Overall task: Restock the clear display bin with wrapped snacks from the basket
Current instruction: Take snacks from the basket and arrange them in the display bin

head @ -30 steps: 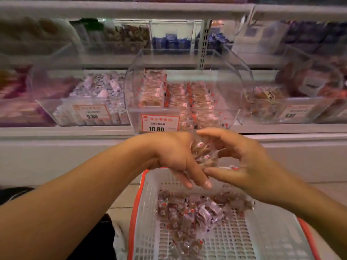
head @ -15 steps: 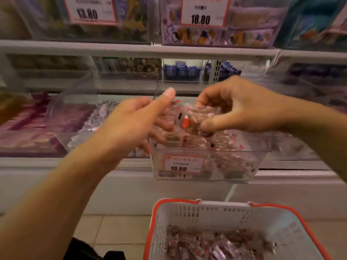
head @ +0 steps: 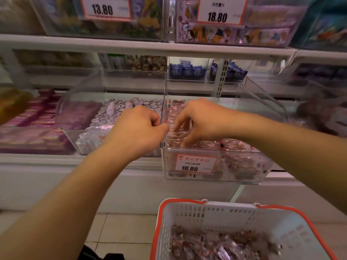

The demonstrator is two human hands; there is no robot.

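Head view: right hand (head: 201,121) inside the clear display bin (head: 216,171), fingers spread and pointing down onto the wrapped snacks (head: 236,147) stacked there; cannot tell if a wrapper is pinched under the fingertips. Left hand (head: 139,128) at the bin's left wall, fingers curled; whether it grips the edge or a snack is unclear. Basket (head: 187,212) below on the floor, many snacks left. Judgement: placing and tidying a handful. Best done by pressing packs flat into rows toward the back, keeping the front price label (head: 195,164) unobstructed.
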